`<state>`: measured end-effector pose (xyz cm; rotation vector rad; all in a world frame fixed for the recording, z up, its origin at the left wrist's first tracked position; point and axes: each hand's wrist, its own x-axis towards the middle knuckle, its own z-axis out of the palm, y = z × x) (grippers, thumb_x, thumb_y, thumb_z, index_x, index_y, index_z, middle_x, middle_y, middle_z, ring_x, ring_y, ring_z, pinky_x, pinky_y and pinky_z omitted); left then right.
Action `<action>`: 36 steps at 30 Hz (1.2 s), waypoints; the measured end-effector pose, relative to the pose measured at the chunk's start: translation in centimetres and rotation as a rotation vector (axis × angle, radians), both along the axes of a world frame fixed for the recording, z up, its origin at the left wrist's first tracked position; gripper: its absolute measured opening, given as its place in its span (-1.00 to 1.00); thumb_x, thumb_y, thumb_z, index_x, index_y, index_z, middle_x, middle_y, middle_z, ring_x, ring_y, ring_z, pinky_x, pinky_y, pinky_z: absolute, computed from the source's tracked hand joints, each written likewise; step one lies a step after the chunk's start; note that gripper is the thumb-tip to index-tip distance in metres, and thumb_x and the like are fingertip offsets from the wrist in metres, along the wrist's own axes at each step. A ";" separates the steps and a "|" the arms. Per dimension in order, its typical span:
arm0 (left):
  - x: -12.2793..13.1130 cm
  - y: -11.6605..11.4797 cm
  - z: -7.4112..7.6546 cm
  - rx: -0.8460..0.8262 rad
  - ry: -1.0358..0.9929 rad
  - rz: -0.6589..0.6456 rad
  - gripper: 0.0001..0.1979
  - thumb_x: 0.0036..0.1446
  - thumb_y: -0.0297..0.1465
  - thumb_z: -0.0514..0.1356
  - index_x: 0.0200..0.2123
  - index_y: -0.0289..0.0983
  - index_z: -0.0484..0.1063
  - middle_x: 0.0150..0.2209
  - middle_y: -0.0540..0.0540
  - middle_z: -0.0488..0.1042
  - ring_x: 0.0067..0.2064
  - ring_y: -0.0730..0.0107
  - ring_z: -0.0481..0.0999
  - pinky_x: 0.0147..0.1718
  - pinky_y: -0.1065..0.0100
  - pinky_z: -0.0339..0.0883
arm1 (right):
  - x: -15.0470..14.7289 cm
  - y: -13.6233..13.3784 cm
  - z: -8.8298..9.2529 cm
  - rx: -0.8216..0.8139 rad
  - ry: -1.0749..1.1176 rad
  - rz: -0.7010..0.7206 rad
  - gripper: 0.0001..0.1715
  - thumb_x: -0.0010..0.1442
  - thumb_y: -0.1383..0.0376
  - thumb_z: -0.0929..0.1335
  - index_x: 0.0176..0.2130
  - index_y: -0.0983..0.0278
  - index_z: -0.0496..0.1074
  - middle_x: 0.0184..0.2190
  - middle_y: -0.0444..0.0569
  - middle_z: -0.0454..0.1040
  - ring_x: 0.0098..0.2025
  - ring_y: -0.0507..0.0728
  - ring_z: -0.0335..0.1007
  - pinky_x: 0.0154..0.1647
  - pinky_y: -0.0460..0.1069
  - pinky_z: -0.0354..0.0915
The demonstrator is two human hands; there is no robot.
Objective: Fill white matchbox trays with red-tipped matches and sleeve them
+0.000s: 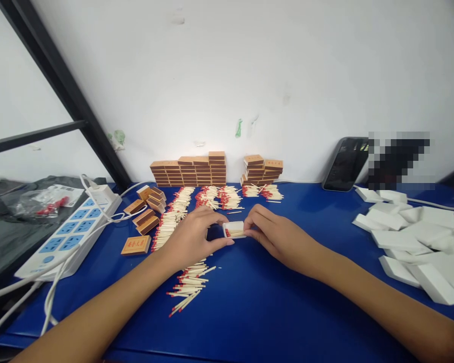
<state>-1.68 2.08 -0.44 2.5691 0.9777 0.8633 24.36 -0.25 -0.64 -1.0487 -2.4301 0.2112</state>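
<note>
Between my two hands is a small white matchbox tray [233, 225] with several red-tipped matches lying in it. My left hand [196, 233] curls round from the left, its thumb and index finger closed at the tray's left end. At the other end, the fingers of my right hand [265, 229] pinch the tray's right edge. Loose matches [191, 282] are heaped in a long band beside and under my left hand. Smaller match piles [229, 197] lie just beyond both hands on the blue table [272, 312].
Stacked matchboxes [189, 172] and a shorter stack [263, 170] stand along the wall. Loose matchboxes [136, 245] lie left, beside a power strip [66, 234] with white cables. White trays [416, 237] are heaped at right. A phone [344, 164] leans on the wall.
</note>
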 end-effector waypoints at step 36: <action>-0.3 0.2 0.5 0.056 -0.008 0.049 -0.66 0.18 -0.20 0.50 -0.05 -0.20 0.59 -0.12 -0.10 0.64 -0.04 0.15 0.57 -0.03 0.16 0.43 | 0.6 -0.6 0.9 -0.309 -0.002 -0.023 -0.78 0.49 0.20 0.30 -0.23 0.19 0.44 -0.21 -0.05 0.52 -0.27 0.11 0.44 -0.25 0.02 0.34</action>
